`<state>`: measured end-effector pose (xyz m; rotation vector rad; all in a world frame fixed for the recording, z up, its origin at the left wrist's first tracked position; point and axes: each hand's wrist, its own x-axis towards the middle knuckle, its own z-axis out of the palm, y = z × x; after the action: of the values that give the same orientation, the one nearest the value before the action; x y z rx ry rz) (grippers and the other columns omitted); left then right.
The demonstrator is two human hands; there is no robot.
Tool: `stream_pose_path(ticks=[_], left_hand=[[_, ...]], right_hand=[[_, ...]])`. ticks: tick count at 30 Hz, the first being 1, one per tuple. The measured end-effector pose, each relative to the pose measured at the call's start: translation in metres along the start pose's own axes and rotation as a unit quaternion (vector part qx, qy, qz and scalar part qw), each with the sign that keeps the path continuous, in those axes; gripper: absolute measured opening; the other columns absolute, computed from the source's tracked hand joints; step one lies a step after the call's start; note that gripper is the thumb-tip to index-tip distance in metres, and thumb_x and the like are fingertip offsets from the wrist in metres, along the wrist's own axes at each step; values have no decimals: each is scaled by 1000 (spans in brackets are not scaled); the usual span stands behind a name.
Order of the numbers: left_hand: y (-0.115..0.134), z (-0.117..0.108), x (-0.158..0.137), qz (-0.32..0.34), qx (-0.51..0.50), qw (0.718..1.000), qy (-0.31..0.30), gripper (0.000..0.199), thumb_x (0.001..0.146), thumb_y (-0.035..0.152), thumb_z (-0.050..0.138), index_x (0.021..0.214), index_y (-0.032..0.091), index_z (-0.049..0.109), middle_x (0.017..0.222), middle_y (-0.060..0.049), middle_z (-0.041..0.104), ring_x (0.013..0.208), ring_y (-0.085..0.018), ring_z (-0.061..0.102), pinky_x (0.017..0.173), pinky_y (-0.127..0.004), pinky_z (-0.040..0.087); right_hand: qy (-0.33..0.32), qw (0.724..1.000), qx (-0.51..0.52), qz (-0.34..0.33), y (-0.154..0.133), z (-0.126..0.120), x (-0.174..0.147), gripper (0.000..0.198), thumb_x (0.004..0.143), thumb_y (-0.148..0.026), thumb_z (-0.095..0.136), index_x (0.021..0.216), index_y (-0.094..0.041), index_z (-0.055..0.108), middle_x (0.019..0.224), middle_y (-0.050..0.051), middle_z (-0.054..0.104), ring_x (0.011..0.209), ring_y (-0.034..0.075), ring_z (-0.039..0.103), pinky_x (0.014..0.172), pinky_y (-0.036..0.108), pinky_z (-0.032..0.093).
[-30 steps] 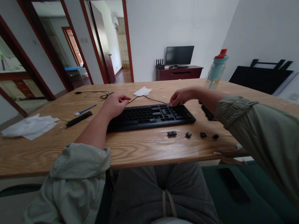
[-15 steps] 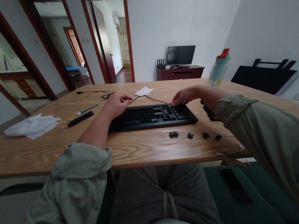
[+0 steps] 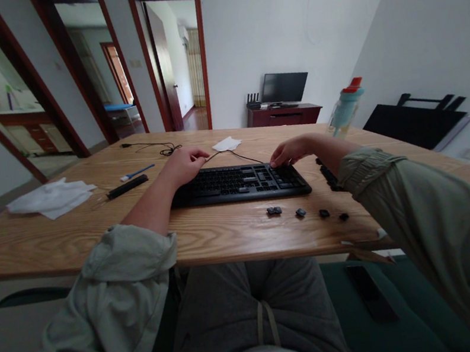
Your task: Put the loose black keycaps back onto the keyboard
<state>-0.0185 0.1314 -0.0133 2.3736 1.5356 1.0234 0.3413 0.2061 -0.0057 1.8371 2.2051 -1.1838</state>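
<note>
A black keyboard (image 3: pixel 227 184) lies flat on the wooden table, with bare spots among its keys toward the right. My left hand (image 3: pixel 186 165) is at its far left edge, fingers curled and thumb close to the index finger. Above the number-pad side, my right hand (image 3: pixel 287 152) has its fingertips pressed together on the top row; whatever is between them is hidden. In front of the keyboard sit small loose black keycaps (image 3: pixel 274 211), (image 3: pixel 300 212). More black keycaps (image 3: pixel 328 175) form a row to the right, partly behind my right forearm.
A blue brush (image 3: pixel 137 172), a black bar-shaped thing (image 3: pixel 127 186) and white crumpled tissue (image 3: pixel 52 197) lie left. The keyboard's cable (image 3: pixel 170 149) is coiled behind, near a white paper scrap (image 3: pixel 226 144). A bottle with a red lid (image 3: pixel 345 109) stands at the back right.
</note>
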Motion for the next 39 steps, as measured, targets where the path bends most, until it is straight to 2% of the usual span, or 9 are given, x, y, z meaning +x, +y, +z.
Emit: stream_pose_path(ticks=[6,15,18,22,26,32,34,36,39], left_hand=[[-4,2,1,5,-13,1000,1,33,81,33,57,102,19,78,88,-7,77,78,-20,65,78,-31,51],[2,-1,-1,-4,-11,1000,-3,32,81,31,58,101,18,79,88,-7,77,78,-21,66,78,-30,50],[4,-2,-2,-5,-11,1000,-4,32,81,30,56,101,17,78,89,-7,77,79,-20,66,78,-30,50],[2,-1,-1,1,-11,1000,4,32,81,30,56,101,17,79,87,-8,77,77,-20,66,77,-30,50],[-1,0,0,7,-7,1000,4,33,80,32,57,101,18,79,85,-7,76,74,-19,64,77,-30,50],[1,0,0,-6,-7,1000,3,32,79,30,57,99,19,79,85,-6,76,74,-20,64,76,-30,50],[2,0,-1,-9,-5,1000,1,32,80,30,56,99,19,79,86,-6,77,76,-20,65,76,-30,50],[3,0,-1,-12,-2,1000,1,33,80,31,56,100,19,79,86,-6,77,78,-20,65,76,-30,50],[4,-1,-2,-12,-3,1000,-3,33,80,32,56,101,18,79,88,-7,77,78,-20,65,77,-30,50]], right_hand=[[-5,1000,-17,-23,2,1,-2,48,56,-55,84,92,-24,74,98,5,72,84,18,61,71,28,50],[12,998,-43,-38,-2,5,0,47,59,-56,81,89,-21,72,88,6,70,76,17,59,66,28,48],[61,989,-126,-47,-6,10,-3,39,67,-50,77,90,-19,72,86,6,70,74,18,59,67,30,47],[165,946,-252,-118,-8,24,-15,27,72,-32,72,96,-20,73,95,5,72,79,18,61,72,28,45],[204,940,-245,-125,-3,37,-33,32,78,-29,63,107,-22,73,91,3,73,73,16,61,68,26,44],[228,944,-197,-137,-2,46,-45,41,83,-39,60,116,-20,73,78,3,71,63,15,58,60,26,40],[234,940,-200,-147,-6,49,-42,44,83,-42,61,121,-22,71,81,3,72,67,17,60,62,27,42],[231,934,-214,-168,-12,53,-39,45,82,-44,64,122,-24,71,95,5,74,78,20,64,70,29,45],[217,927,-240,-188,-20,58,-36,34,78,-40,70,108,-26,76,111,7,72,98,26,63,86,32,46]])
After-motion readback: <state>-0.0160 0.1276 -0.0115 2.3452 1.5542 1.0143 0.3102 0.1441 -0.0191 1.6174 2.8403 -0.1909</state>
